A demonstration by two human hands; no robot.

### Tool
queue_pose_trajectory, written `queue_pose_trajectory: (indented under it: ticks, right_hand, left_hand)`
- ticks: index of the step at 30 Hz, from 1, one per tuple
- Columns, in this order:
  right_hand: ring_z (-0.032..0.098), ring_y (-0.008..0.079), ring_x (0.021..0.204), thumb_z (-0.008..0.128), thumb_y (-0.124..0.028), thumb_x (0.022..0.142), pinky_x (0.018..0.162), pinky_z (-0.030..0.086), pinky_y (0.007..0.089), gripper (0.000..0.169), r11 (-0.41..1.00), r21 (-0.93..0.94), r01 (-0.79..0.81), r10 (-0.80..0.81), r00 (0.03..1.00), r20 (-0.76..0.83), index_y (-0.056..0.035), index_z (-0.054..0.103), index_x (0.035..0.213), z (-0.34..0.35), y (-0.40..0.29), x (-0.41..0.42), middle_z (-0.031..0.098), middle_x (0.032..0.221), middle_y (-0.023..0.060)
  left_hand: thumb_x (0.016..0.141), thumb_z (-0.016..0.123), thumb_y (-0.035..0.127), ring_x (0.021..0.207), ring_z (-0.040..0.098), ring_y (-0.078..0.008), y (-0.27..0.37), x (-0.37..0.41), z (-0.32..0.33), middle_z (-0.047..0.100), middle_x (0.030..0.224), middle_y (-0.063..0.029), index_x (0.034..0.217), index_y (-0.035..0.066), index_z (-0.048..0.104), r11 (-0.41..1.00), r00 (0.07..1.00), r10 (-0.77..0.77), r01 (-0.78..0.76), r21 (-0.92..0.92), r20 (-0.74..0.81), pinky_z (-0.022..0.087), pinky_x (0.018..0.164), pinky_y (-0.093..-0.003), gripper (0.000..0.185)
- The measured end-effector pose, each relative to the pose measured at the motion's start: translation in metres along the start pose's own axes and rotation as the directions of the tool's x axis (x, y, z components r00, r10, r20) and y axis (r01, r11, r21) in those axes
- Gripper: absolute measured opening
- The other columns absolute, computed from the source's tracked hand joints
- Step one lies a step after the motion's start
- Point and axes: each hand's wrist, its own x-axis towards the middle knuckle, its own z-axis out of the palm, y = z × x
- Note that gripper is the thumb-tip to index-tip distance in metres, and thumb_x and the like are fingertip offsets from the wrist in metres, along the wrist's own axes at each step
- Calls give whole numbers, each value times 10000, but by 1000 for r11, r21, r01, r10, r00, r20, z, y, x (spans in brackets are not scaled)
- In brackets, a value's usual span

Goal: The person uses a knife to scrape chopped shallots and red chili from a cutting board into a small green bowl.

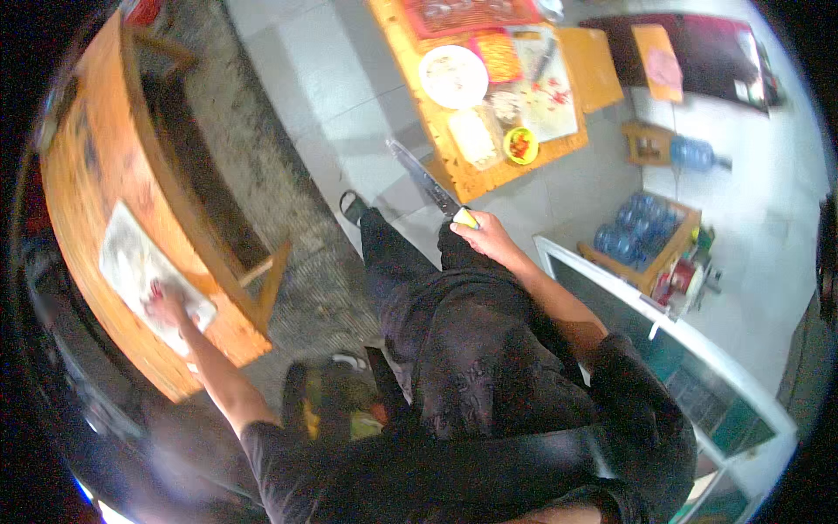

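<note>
In my right hand (486, 237) is a long kitchen knife (425, 180) with a yellow-and-white handle. Its blade points up and away over the tiled floor, with small specks along it. My left hand (165, 306) reaches far out to the left, down onto a white board (131, 252) that looks like a cutting board. That board lies on a wooden table (85, 170). Something reddish shows at the left fingers, but blur hides what it is and whether they grip it.
Ahead, a second wooden table (452, 157) holds a white bowl (454, 76), a yellow bowl (521, 145) with red pieces, a red basket (471, 16) and a cutting board (556, 121). At right stand blue water bottles (635, 229) and a white-framed glass door (694, 347).
</note>
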Motion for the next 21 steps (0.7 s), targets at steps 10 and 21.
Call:
queue_pose_trajectory:
  ticks: [10,21]
  right_hand:
    - [572,221,557,728,-418,850,569,457,381,431,998,-59,25,-45,928,-369,-6,631,770,-75,219,-76,608,628,94]
    - [613,183,714,703,-432,876,654,454,355,430,848,508,-153,398,817,-418,-4,667,866,-89,491,-199,672,762,99]
  left_hand:
    - [911,591,186,1102,533,-426,160,-149,1,570,1182,-281,1265,-71,504,673,746,655,-506,539,-119,407,997,-518,446]
    - [957,519,554,1281,513,-386,371,-626,115,577,1327,-252,1360,21,539,949,157,184,-285,-134,970,403,1048,-444,669]
